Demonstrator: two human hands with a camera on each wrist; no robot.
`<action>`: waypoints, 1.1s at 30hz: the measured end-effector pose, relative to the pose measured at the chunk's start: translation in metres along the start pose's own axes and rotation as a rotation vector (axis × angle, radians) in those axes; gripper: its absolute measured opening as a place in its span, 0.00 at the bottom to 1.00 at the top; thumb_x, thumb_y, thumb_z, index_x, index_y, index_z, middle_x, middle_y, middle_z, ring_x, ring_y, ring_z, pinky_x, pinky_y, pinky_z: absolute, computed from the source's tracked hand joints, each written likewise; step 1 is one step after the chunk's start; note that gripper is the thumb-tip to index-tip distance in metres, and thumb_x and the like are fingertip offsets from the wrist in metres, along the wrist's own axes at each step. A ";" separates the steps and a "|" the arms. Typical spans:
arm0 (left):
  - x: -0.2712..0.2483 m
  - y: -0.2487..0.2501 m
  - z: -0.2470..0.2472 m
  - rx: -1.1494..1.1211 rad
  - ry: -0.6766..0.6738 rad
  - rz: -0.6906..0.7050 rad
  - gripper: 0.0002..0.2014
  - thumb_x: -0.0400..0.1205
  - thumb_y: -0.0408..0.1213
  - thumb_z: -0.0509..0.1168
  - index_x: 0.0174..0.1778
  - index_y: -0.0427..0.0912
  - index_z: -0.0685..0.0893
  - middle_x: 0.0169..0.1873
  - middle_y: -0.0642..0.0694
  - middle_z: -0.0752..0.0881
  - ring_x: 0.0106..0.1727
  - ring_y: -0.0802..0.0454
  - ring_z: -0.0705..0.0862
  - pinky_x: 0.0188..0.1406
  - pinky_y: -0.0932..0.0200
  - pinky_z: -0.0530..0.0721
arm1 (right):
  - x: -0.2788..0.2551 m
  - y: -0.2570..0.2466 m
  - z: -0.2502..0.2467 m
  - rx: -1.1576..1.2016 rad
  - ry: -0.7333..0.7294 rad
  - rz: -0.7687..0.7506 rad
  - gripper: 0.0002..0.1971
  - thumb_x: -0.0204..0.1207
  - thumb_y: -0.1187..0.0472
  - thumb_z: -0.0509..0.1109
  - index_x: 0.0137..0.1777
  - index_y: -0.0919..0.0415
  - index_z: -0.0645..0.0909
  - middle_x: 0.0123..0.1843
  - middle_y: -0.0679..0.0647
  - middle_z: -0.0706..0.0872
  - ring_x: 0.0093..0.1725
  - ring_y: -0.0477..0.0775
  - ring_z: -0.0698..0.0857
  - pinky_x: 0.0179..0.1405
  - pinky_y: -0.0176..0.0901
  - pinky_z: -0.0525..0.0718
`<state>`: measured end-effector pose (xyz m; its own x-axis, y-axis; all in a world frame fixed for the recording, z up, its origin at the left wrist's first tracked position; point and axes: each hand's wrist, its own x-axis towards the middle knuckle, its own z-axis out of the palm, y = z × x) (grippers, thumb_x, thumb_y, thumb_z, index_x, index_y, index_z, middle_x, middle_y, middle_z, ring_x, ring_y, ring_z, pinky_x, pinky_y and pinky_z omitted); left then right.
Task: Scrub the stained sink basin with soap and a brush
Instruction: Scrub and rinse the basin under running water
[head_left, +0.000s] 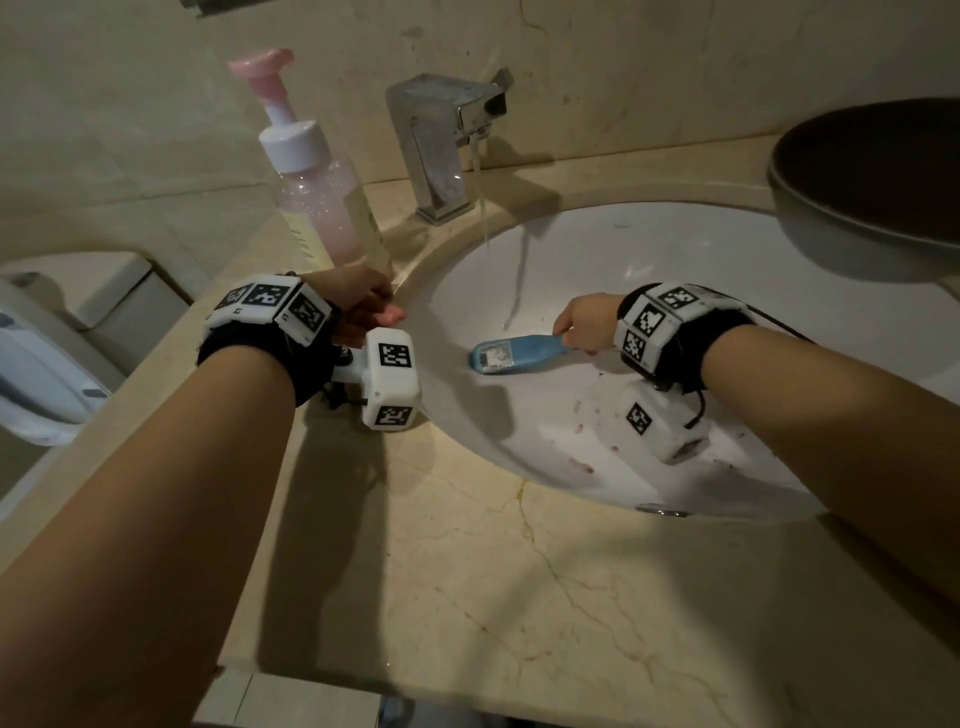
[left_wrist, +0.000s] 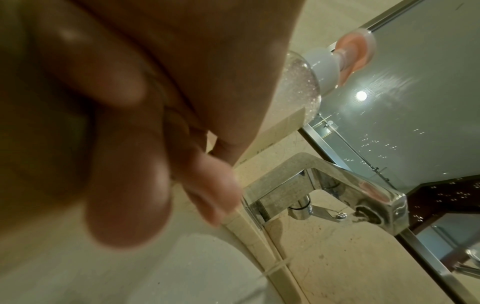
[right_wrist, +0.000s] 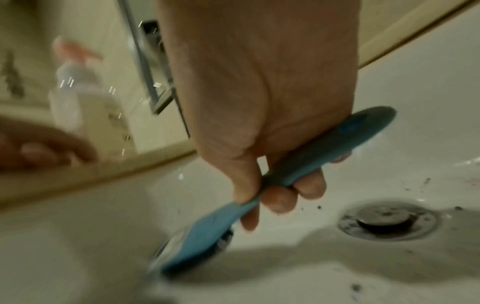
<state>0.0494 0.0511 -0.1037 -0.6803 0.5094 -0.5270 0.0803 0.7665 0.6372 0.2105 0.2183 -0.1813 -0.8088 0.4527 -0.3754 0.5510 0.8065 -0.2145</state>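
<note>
The white sink basin (head_left: 649, 249) carries reddish-brown specks along its near wall, and dark specks lie around the drain (right_wrist: 387, 220). My right hand (head_left: 587, 322) (right_wrist: 272, 185) grips the handle of a blue brush (head_left: 514, 356) (right_wrist: 207, 236). The brush head lies low on the basin's left slope, bristles down. A thin stream runs from the chrome faucet (head_left: 441, 140) (left_wrist: 337, 185) into the basin just behind the brush. My left hand (head_left: 363, 306) (left_wrist: 161, 185) rests at the basin's left rim with loosely curled fingers, holding nothing. The pink-pump soap bottle (head_left: 327, 208) (left_wrist: 306, 86) stands right behind it.
A dark round bowl (head_left: 872, 182) sits on the counter at the back right, overhanging the basin. The beige marble counter (head_left: 519, 597) spreads in front of the sink. A white toilet (head_left: 62, 338) is at the far left. A mirror (left_wrist: 415, 82) hangs above the faucet.
</note>
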 end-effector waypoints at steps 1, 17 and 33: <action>0.000 0.000 0.000 -0.005 0.003 0.001 0.20 0.84 0.41 0.52 0.26 0.40 0.74 0.06 0.52 0.73 0.06 0.61 0.67 0.11 0.79 0.62 | 0.000 0.002 -0.004 0.043 -0.040 -0.037 0.17 0.83 0.66 0.57 0.66 0.64 0.81 0.39 0.57 0.86 0.31 0.44 0.82 0.33 0.32 0.78; 0.007 -0.001 -0.001 0.037 -0.027 0.004 0.19 0.83 0.41 0.51 0.25 0.42 0.70 0.22 0.52 0.69 0.24 0.58 0.61 0.18 0.69 0.60 | 0.000 -0.011 0.010 -0.139 -0.226 -0.031 0.16 0.84 0.64 0.54 0.66 0.67 0.77 0.43 0.58 0.84 0.45 0.57 0.82 0.51 0.44 0.82; 0.008 0.000 -0.002 0.048 -0.022 -0.009 0.20 0.83 0.42 0.50 0.25 0.41 0.71 0.14 0.52 0.71 0.21 0.58 0.62 0.13 0.70 0.60 | 0.002 0.017 -0.002 -0.145 -0.061 0.027 0.17 0.82 0.63 0.59 0.67 0.62 0.81 0.52 0.59 0.85 0.49 0.52 0.80 0.48 0.36 0.74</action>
<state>0.0424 0.0544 -0.1074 -0.6649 0.5104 -0.5453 0.1095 0.7888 0.6048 0.2176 0.2332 -0.1840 -0.7778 0.4544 -0.4342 0.5332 0.8428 -0.0730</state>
